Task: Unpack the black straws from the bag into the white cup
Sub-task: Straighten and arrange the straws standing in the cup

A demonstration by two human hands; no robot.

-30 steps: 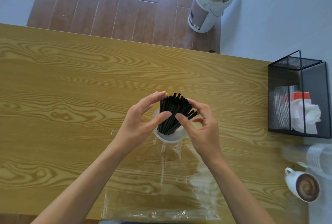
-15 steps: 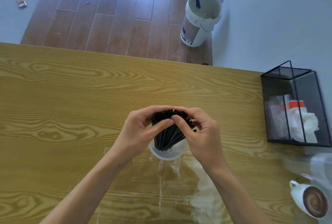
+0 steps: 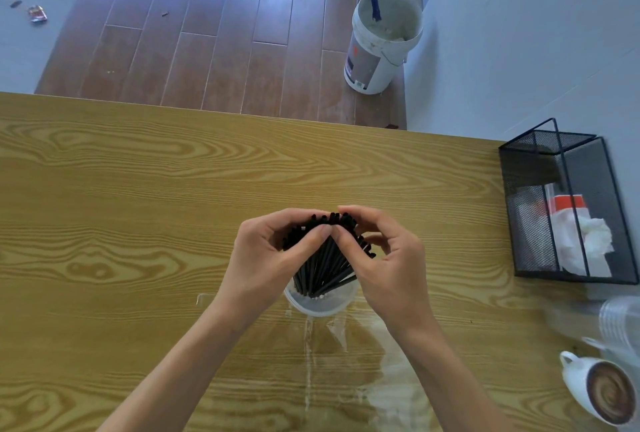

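1. Standing in the white cup [image 3: 320, 305] on the tabletop [image 3: 138, 206], the black straws [image 3: 323, 258] fan outward at their tops.
2. Left hand [image 3: 266, 255] curls round the bundle's left side, thumb pressed against it.
3. Right hand [image 3: 384, 258] grips the right side, fingers curled over the tips.
4. Just nearer than the cup lies the clear bag [image 3: 346, 362], flat.

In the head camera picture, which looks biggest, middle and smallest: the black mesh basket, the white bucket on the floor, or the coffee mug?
Largest to smallest, as they look:
1. black mesh basket
2. white bucket, though it sits farther away
3. coffee mug, partly cut off at the edge
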